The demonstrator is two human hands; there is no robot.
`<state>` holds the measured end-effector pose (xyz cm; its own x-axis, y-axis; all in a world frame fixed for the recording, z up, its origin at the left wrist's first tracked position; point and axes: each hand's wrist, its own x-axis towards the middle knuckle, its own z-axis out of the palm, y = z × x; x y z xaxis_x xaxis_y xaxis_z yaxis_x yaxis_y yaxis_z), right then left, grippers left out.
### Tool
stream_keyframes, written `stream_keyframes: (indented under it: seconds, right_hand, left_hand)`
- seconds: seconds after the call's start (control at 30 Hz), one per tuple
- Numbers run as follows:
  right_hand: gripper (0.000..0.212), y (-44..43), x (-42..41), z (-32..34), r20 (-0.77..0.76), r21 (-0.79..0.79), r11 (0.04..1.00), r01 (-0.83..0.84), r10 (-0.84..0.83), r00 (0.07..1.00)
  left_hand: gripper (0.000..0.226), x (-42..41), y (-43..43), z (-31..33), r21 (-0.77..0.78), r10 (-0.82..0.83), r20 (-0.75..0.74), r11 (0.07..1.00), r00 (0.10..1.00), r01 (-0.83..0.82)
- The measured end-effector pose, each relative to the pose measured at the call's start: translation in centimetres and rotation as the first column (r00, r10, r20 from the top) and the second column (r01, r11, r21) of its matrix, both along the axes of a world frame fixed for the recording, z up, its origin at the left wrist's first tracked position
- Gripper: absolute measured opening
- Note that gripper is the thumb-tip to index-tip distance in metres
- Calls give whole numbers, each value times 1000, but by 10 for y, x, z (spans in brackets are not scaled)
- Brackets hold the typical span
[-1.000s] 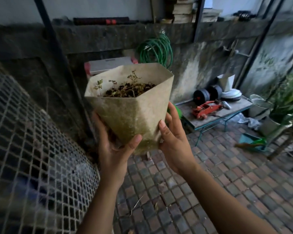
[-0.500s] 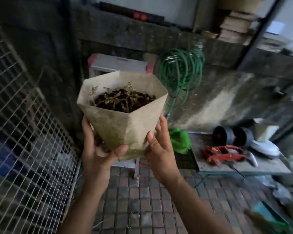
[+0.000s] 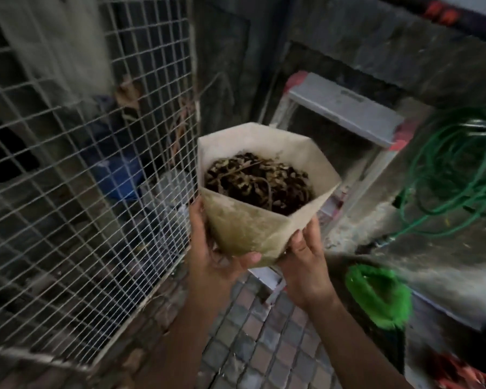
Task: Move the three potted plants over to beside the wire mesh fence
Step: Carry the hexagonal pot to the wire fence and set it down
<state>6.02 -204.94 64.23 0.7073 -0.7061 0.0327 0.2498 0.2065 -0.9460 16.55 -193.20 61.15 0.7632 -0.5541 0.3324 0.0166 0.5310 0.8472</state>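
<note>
Wire mesh fence (image 3: 90, 175) now nearer, pot (image 3: 253, 231) lower, fingers (image 3: 300, 245) of both hands gripping it.

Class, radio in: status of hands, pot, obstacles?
Left hand, right hand: grip on pot. Pot airborne beside mesh fence. Paving below looks clear.

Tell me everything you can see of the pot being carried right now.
The pot is a faceted, angular planter, wide at the rim and narrowing toward the base, off-white inside and stained greenish-brown outside. It looks like plastic or ceramic; I cannot tell which. It holds dark soil with dry twigs and sparse growth. It is held in the air, tilted a little toward the camera, just right of the wire mesh fence. The left hand cups its lower left side and the right hand its lower right.
</note>
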Motion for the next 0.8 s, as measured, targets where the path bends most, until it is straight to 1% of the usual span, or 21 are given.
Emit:
stream_keyframes:
  seconds: [0.1, 0.13, 0.2, 0.27, 0.33, 0.4, 0.43, 0.5, 0.6, 0.7, 0.77, 0.8]
  right_hand:
    - [90, -15, 26, -36, -34, 34, 998, -59, 60, 998]
    - [93, -20, 34, -52, -46, 33, 997, -68, 69, 997]
    - [106, -29, 54, -91, -61, 50, 994, -93, 96, 994]
    - [105, -35, 77, -139, -51, 71, 990, -125, 129, 990]
    - [93, -41, 99, -199, -41, 67, 985, -160, 163, 986]
    - [74, -47, 119, -269, -17, 109, 978, -178, 181, 983]
    - [68, -52, 125, -298, -19, 119, 976, -184, 187, 982]
    - [65, -62, 138, -380, -9, 128, 972, -197, 200, 980]
    - [62, -76, 153, -493, -28, 114, 973, -202, 207, 978]
    - [63, -87, 153, -589, -71, 124, 971, -205, 215, 974]
    - [58, -94, 151, -645, -100, 163, 965, -204, 222, 970]
    - [56, -97, 150, -671, -109, 171, 964, -206, 226, 968]
  left_hand:
    - [115, 13, -4, -37, 44, 77, -65, 996, 995, -75]
    - [114, 18, -7, -53, 46, 94, -77, 995, 993, -90]
    - [116, 30, -15, -90, 59, 135, -82, 990, 987, -130]
    - [119, 45, -24, -138, 84, 180, -76, 981, 981, -173]
    - [121, 61, -32, -196, 124, 223, -71, 969, 972, -213]
    - [120, 79, -40, -262, 152, 266, -43, 954, 963, -257]
    - [118, 85, -43, -289, 165, 280, -17, 948, 960, -274]
    - [116, 95, -51, -369, 185, 339, 10, 924, 941, -335]
    - [122, 106, -61, -478, 195, 378, -1, 908, 926, -371]
    - [117, 107, -69, -569, 206, 401, 20, 895, 916, -397]
    - [114, 106, -75, -621, 236, 427, -5, 879, 904, -414]
    - [116, 105, -78, -645, 258, 437, -20, 871, 899, -417]
